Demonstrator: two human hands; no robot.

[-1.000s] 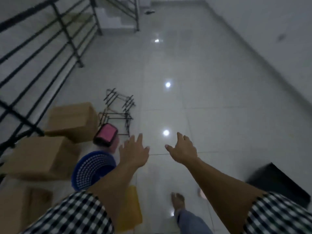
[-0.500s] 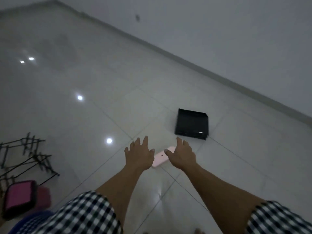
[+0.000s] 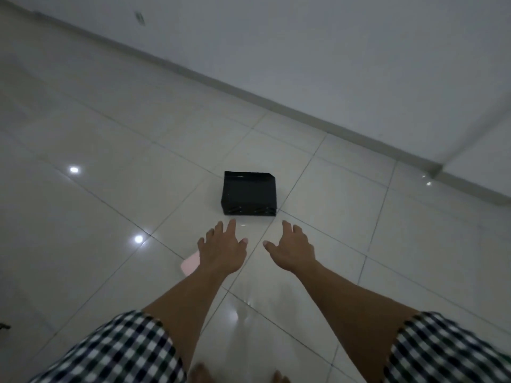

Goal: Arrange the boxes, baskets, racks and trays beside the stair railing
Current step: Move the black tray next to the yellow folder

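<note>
A black box [image 3: 249, 193] lies on the white tiled floor, straight ahead of me. My left hand [image 3: 223, 247] and my right hand [image 3: 291, 248] are stretched out side by side just short of the box, palms down, fingers spread and holding nothing. Neither hand touches the box. A small pink flat object [image 3: 190, 265] lies on the floor, partly hidden under my left hand. The stair railing, the cardboard boxes, the basket and the rack are out of view.
A white wall with a skirting board [image 3: 276, 102] runs diagonally behind the box. Ceiling lights reflect off the glossy tiles [image 3: 110, 205] at the left. My bare toes [image 3: 200, 373] show at the bottom edge.
My view has swung right, away from the railing, boxes, basket and rack, and closer to the black box. Both hands stay extended and empty, now nearer the box.
</note>
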